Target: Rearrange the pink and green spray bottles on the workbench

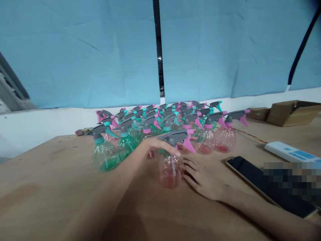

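Note:
A round clear pink spray bottle [171,172] with a grey head and pink trigger stands upright on the table before me. My left hand [160,144] is closed around its neck under the spray head, thumb in front; the other fingers are mostly hidden behind. Against the bottle's lower right side rest the fingertips of my right hand [204,179], its fingers apart and the palm low over the tabletop. A little pink tint shows at the bottle's base. Left of my forearm is a green spray bottle [105,155] with a teal collar.
Behind my hands stand several more spray bottles in rows, among them a pink one [225,138]. A phone [260,184], a white power strip [288,152] and a cardboard box [292,113] lie to the right. Blue sheeting [112,53] hangs behind the wooden table [50,187].

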Motion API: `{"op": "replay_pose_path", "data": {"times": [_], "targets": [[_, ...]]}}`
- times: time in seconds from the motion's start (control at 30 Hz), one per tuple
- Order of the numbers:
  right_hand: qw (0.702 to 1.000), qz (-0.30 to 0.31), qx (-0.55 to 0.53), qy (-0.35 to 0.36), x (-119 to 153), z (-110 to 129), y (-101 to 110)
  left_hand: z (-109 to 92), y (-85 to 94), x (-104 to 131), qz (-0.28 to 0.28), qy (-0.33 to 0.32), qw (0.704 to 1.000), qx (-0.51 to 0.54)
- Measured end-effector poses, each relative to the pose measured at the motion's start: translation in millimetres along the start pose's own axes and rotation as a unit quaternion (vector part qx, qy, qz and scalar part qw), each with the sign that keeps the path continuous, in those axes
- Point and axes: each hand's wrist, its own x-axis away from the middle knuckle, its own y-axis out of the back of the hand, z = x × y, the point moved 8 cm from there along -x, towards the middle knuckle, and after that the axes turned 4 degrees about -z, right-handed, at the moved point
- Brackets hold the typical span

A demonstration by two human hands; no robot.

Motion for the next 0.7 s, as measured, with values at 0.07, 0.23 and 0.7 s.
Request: {"op": "replay_pose_path", "data": {"times": [0.07,0.23,0.7], "targets": [[1.000,0.000,0.002,0.005,0.2,0.7,0.5,-7.1,-14.7,-0.8,0.029,-0.003,1.000,0.002],[1.000,-0.004,0.008,0.005,0.9,-0.6,-1.5,-7.4,-12.8,9.9,-0.108,-0.043,0.991,0.066],[1.000,0.012,-0.011,0.007,5.2,-3.5,-1.2,15.7,22.0,30.6,-0.309,-0.051,0.918,0.244]]}}
